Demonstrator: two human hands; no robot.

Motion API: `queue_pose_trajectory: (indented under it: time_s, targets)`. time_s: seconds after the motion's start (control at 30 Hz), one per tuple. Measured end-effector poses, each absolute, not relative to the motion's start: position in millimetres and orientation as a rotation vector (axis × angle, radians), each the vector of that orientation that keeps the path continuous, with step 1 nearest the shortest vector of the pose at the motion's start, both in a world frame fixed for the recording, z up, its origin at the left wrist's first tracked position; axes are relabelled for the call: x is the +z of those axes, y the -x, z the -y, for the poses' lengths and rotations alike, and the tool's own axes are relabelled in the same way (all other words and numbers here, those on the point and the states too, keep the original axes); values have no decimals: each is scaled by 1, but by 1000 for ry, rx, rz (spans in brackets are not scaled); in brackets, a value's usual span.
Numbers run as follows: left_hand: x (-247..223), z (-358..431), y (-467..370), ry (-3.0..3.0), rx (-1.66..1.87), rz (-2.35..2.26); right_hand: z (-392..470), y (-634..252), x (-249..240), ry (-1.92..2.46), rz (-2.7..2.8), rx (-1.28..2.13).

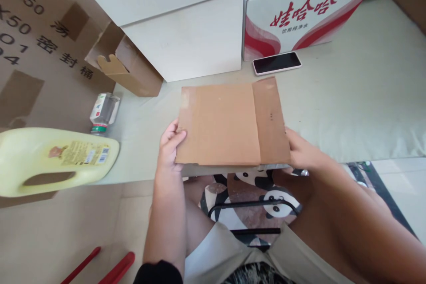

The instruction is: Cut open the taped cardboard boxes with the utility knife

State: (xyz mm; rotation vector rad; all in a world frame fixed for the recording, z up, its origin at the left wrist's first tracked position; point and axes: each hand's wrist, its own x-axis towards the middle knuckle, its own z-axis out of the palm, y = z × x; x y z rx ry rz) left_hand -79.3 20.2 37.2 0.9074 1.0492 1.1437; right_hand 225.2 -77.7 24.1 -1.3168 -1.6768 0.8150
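Head view:

1. Shows at far left a large brown carton [43, 66] printed in black with "X50", "01", "04", 汤 and 密封桶.
2. Shows nearer a pale yellow jug [60, 159] on its side, with a label too blurred to read.
3. Shows just beyond the jug a clear bottle [104, 111], green cap nearest, with label print too small to read.
4. Grips with the left hand [169, 148], thumb on top, the left edge of a brown cardboard piece [229, 124].
5. Holds that piece over the near edge of the pale cloth surface [349, 97], long axis running left to right, creased flap end pointing right, with tiny unreadable marks on the flap.
6. Holds the piece's right edge with the right hand [301, 151], fingers mostly hidden.
7. Reads 娃哈哈 in red, above 饮用纯净水, on a white-and-red carton [293, 17] with a barcode on top.
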Motion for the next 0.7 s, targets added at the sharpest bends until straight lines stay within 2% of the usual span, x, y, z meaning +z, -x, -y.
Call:
queue_pose_trajectory:
  time_s: [0.13, 0.27, 0.43, 0.57, 0.7]
  targets:
    - [36, -23, 76, -864, 1253, -1115, 80, -221, 32, 1210, 1644, 1043]
    - [37, -19, 74, -770, 1295, -1041, 76, -210, 24, 1323, 1552, 991]
    - [28, -11, 71, -809, 1107, -1006, 70, -200, 21, 1610, 1331, 930]
    - [17, -13, 68, -1030, 1212, -1042, 70, -201, 23, 1617, 1157, 854]
    - [18, -16, 73, -1094, 1103, -1092, 71, -204, 19, 1637, 963, 748]
